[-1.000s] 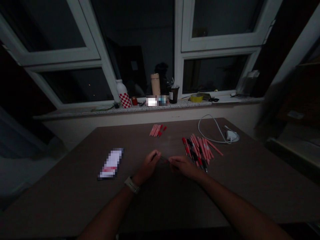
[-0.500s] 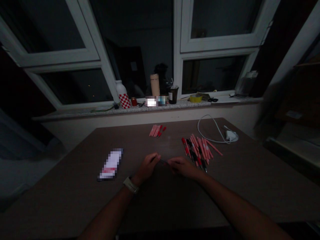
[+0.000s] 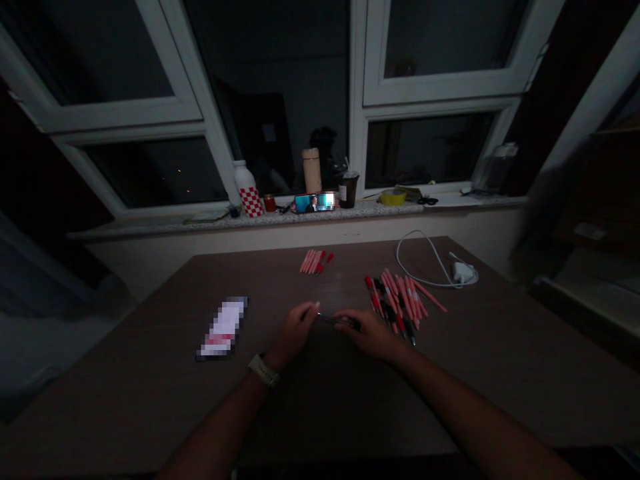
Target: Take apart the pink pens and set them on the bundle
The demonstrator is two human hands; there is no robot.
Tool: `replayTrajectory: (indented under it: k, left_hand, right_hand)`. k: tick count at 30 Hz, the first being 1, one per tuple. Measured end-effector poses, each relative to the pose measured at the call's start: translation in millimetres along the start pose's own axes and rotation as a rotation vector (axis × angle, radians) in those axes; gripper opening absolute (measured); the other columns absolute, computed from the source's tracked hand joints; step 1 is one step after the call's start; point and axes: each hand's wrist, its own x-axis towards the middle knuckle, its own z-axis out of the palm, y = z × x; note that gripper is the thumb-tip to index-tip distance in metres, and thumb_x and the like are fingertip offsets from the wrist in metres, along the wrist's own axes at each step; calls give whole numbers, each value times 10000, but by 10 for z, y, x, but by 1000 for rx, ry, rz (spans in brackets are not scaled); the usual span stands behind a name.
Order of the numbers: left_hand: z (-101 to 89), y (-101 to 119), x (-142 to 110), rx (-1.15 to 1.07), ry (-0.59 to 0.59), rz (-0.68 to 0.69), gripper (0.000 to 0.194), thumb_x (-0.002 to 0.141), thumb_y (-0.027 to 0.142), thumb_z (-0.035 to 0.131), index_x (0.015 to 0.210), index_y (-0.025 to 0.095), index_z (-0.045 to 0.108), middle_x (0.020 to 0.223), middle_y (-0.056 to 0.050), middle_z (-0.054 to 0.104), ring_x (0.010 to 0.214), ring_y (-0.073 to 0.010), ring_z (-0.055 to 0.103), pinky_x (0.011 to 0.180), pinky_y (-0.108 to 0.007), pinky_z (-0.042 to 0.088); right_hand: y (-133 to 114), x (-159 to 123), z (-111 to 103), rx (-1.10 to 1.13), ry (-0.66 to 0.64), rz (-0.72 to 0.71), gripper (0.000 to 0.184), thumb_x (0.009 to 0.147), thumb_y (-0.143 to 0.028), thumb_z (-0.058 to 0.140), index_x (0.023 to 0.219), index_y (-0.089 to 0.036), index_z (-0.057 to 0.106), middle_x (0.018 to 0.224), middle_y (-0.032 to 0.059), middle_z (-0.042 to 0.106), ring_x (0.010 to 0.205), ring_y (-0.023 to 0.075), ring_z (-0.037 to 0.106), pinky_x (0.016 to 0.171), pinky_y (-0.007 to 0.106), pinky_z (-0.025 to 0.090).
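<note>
Pinching a slim dark pen [image 3: 337,319] between them, the left hand [image 3: 293,335] and right hand [image 3: 367,333] hold it over the surface [image 3: 125,400]; light and stiff, it wants a fingertip hold along its narrow barrel

Slim dark pen [image 3: 333,319] lies roughly level between the left hand [image 3: 294,335] and right hand [image 3: 367,335], its ends gripped in the fingers. Loose pile of pens [image 3: 395,303], pink barrels plus red and black ones, lies flat and criss-crossed at 2 o'clock on the tabletop. Small bunch of pens [image 3: 315,262], similar colours, sits at 12 o'clock, roughly side by side.
</note>
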Motion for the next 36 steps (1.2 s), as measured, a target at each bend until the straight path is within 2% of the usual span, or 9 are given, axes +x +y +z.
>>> replayTrajectory:
  k: [4,10,16,20,24,30,36]
  left_hand:
    - [-26,35,-5,-14,-17,64,282,912,418,423,812,183,542,792,-4,554,797,-169,519,729,-252,388]
    - [36,-41,2,134,20,26,348,932,424,392,701,185,494,666,16,491,662,-150,468,625,-257,333]
    - [20,-3,-24,113,-36,63,288,938,412,388,826,187,527,769,11,539,762,-158,517,691,-253,361]
    - [24,-23,-14,148,-11,30,334,935,431,392,729,186,492,681,21,489,681,-151,480,632,-255,331]
    - [42,-52,-1,149,12,35,386,934,450,394,669,182,478,633,25,464,627,-143,444,595,-260,302]
    - [21,-10,-24,73,-25,60,271,927,401,425,799,187,532,743,17,534,732,-154,507,671,-255,346]
    - [23,-54,1,121,29,13,362,932,432,402,680,184,482,650,24,467,647,-151,448,611,-264,303]
  right_hand:
    - [2,5,8,-8,16,41,205,874,-280,581,1038,-194,670,839,28,694,762,169,624,679,260,437]
    - [27,-2,8,-22,25,36,188,861,-247,592,1030,-188,651,849,26,686,769,161,619,673,250,427]
    - [33,3,13,-25,27,36,178,843,-224,607,1015,-186,633,852,24,681,781,157,614,679,242,425]
    - [3,4,13,-48,12,50,179,860,-255,588,1020,-183,624,792,11,662,714,147,591,633,236,407]
    - [0,5,17,-41,-3,41,206,911,-320,516,1020,-183,624,805,21,658,735,154,593,639,244,408]
    - [23,10,21,-37,2,51,204,917,-317,511,1031,-187,619,830,23,662,758,155,601,666,250,411]
    - [49,3,24,-65,10,37,174,903,-290,538,1030,-195,608,818,12,653,749,151,587,656,244,399]
